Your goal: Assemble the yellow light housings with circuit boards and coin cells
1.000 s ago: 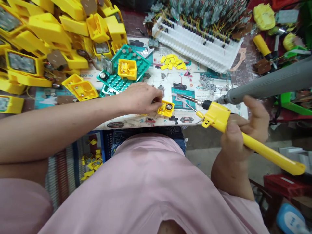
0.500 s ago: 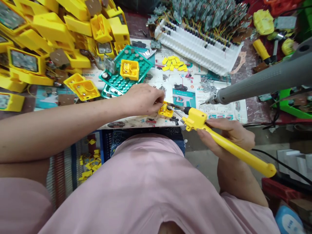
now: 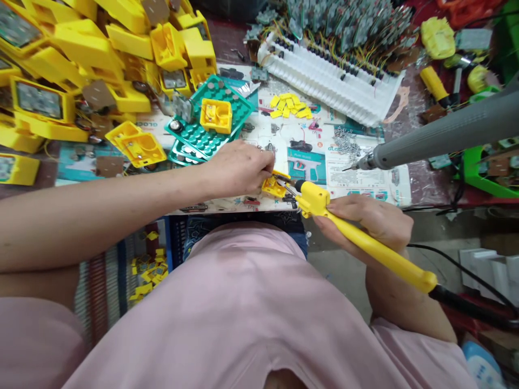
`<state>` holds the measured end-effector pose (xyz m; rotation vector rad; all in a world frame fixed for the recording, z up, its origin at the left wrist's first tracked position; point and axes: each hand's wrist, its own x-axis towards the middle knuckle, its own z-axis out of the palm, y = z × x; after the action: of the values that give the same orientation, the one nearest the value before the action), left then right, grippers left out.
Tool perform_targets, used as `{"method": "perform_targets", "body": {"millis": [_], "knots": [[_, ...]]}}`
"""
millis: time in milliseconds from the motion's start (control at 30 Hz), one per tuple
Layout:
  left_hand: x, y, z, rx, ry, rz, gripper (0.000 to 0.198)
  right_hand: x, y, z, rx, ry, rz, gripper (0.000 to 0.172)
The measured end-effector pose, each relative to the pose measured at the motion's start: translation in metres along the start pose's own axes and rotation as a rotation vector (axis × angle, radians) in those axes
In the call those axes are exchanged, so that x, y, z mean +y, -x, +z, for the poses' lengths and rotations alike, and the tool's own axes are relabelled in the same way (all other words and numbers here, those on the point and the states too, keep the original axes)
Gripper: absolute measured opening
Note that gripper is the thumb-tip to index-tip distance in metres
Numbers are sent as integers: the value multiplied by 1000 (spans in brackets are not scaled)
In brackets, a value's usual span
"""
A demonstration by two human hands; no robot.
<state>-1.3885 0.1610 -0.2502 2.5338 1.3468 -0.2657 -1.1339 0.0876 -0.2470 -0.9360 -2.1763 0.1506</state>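
My left hand (image 3: 245, 166) is closed on a small yellow plastic housing (image 3: 274, 187) near the table's front edge. In my right hand (image 3: 365, 219) is a yellow soldering tool (image 3: 375, 251), gripped behind its head. The tool's thin metal tip reaches to the housing, close to my left fingertips; the exact contact point is too small to tell. Beyond my left hand, a yellow case (image 3: 216, 115) rests on a green tray (image 3: 243, 108) of round metal cells. An opened yellow case (image 3: 135, 143) lies left of that tray.
Yellow cases (image 3: 87, 48) are heaped at the back left. A white ribbed rack (image 3: 324, 78) with wired boards stands at the back. A grey screwdriver (image 3: 438, 129) juts in from the right, its bit over small screws (image 3: 346, 139). Small yellow pieces (image 3: 290, 105) lie mid-table.
My right hand and the yellow tool have moved left, closer to the housing. The housing has tilted slightly in my left hand. The grey screwdriver has shifted a little to the right.
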Motion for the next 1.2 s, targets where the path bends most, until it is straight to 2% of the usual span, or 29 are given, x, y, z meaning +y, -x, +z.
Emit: {"method": "perform_targets", "body": {"millis": [133, 267, 400, 567, 800, 900, 1067, 1200], "knots": [[-2, 2, 11, 67, -30, 41, 30, -4, -3, -1, -18, 13, -49, 15], [-4, 3, 15, 133, -37, 88, 28, -7, -4, -1, -26, 17, -10, 12], [-4, 3, 11, 145, -24, 102, 28, -4, -4, -3, -73, -40, 22, 25], [-5, 4, 11, 178, 13, 119, 28, 0, -4, -3, -54, -77, 24, 11], [-5, 4, 15, 205, 23, 128, 31, -9, -12, -2, -66, 81, -151, 20], [-6, 7, 10, 195, 20, 117, 32, -9, -13, -5, -76, 55, -173, 24], [-10, 12, 4, 141, -29, 166, 30, -11, -6, -10, -31, -88, -91, 23], [-13, 11, 6, 146, -65, 182, 30, -24, -4, -6, -51, -9, 90, 20]]}}
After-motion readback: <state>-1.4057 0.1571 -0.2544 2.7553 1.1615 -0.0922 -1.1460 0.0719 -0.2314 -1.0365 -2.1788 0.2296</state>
